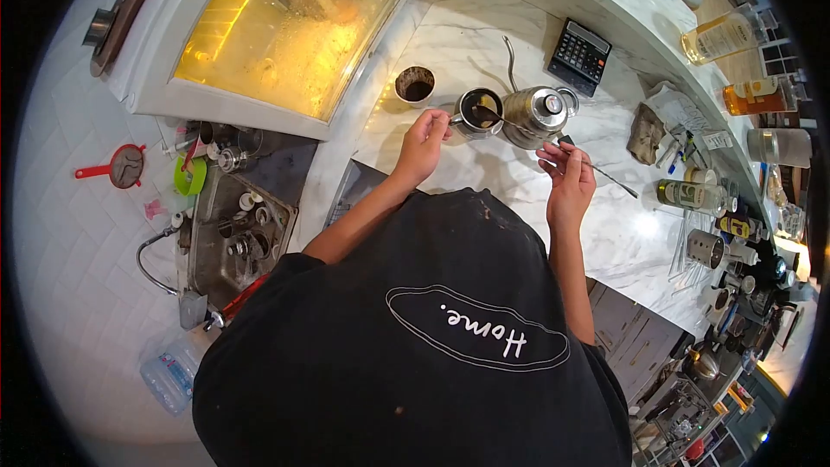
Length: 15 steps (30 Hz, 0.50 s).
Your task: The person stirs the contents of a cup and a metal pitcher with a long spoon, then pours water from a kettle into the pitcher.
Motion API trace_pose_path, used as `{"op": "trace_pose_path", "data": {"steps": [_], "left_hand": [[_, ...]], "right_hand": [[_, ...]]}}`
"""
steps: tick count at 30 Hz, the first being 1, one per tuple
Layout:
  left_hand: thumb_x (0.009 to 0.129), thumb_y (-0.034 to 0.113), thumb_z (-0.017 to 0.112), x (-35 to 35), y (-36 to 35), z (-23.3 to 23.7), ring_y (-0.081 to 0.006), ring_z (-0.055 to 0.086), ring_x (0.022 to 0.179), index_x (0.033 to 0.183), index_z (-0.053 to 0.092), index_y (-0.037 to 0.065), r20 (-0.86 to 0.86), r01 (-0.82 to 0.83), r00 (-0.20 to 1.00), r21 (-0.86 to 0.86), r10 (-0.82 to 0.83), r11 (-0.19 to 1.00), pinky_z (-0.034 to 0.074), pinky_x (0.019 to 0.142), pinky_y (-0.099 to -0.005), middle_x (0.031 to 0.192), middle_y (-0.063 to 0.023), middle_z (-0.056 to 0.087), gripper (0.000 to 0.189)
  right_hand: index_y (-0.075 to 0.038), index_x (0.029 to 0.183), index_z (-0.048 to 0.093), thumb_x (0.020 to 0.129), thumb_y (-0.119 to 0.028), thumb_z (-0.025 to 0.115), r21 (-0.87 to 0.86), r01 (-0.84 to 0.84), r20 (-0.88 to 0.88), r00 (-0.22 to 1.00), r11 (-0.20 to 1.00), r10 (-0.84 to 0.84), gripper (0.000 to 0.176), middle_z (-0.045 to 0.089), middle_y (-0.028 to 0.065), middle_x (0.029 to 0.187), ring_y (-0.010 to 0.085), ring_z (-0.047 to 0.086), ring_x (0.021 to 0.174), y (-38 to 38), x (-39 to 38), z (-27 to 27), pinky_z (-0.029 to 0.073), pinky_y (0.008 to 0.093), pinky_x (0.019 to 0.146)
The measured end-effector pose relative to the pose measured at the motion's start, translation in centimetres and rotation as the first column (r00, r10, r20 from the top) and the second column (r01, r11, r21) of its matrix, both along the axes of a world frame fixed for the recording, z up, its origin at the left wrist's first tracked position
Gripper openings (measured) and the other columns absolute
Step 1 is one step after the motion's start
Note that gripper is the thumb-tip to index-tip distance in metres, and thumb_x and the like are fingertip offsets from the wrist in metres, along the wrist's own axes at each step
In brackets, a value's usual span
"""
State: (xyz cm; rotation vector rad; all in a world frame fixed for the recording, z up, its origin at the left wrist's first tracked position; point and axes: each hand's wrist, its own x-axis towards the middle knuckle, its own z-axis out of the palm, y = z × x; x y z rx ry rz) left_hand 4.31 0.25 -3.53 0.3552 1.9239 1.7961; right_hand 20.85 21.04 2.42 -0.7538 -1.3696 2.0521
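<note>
A metal cup point(469, 127) with dark liquid stands on the marble counter point(458, 26). My left hand point(424, 149) is closed on its handle at the left side. In my right hand point(568, 175) I pinch a long thin metal spoon point(525, 131); its bowl end reaches into the cup and its other end points out to the right. Between my hands, just right of the cup, stands a steel gooseneck kettle point(534, 115), with its spout toward the back. A second cup point(415, 85) with dark contents sits to the left.
A black calculator point(580, 56) lies behind the kettle. At the right are a crumpled cloth point(645, 133), a green-labelled bottle point(692, 195) and a straw holder point(705, 249). A lit glass cabinet point(294, 26) and a sink point(216, 251) with dishes are at the left.
</note>
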Motion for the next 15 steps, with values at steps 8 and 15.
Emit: {"op": "trace_pose_path", "data": {"steps": [8, 15], "left_hand": [[0.106, 0.022, 0.055, -0.1, -0.5, -0.7, -0.0132, 0.062, 0.092, 0.121, 0.059, 0.001, -0.015, 0.014, 1.0, 0.007, -0.014, 1.0, 0.05, 0.087, -0.0297, 0.099, -0.0054, 0.065, 0.026], [0.102, 0.021, 0.061, 0.1, -0.5, -1.1, -0.0085, 0.057, 0.079, 0.118, 0.064, 0.003, -0.067, -0.057, 0.996, 0.057, 0.061, 0.997, 0.047, 0.072, -0.0264, 0.086, -0.0007, 0.064, 0.024]], "right_hand": [[0.001, 0.117, 0.057, 0.111, -0.026, 0.043, -0.039, -0.056, 0.026, 0.998, 0.998, 0.057, 0.031, 0.072, 0.02, 0.11, 0.029, 0.072, 0.098, -0.1, -0.4, -0.2, 0.056, 0.0397, 0.086], [0.001, 0.116, 0.056, 0.111, -0.028, 0.044, -0.168, 0.007, -0.019, 1.0, 0.986, -0.01, 0.032, 0.071, 0.0217, 0.111, 0.0298, 0.072, 0.099, 0.2, 0.3, -1.1, 0.058, 0.0401, 0.084]]}}
